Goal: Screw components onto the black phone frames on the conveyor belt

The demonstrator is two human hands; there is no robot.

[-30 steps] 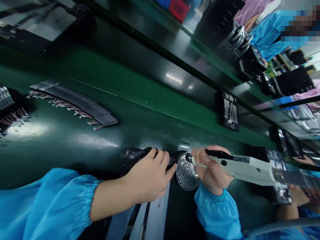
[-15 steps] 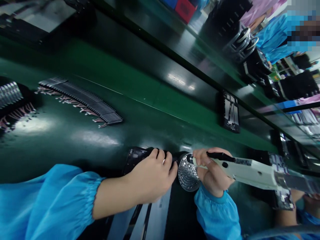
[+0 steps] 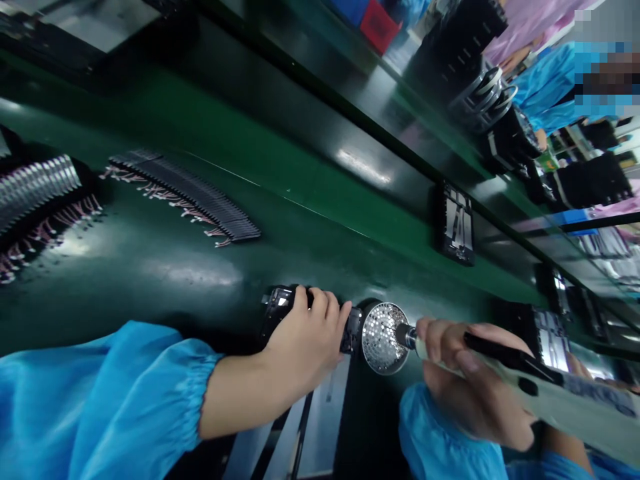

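Note:
My left hand rests with curled fingers on top of a black framed assembly lying on the green bench, pressing it down. My right hand is wrapped round a white electric screwdriver with a black lever along its top. The driver's tip points into a round metal dish of small screws, which stands between my two hands. Both my sleeves are bright blue.
Two fanned rows of small dark parts with pink wires lie on the bench at the left. Black framed assemblies sit on the green conveyor beyond. Other people in blue coats stand at the upper right, by black racks.
My right hand with the screwdriver has dropped down and to the right, its tip now at the screw dish. My left hand stays on the assembly. The view has shifted slightly.

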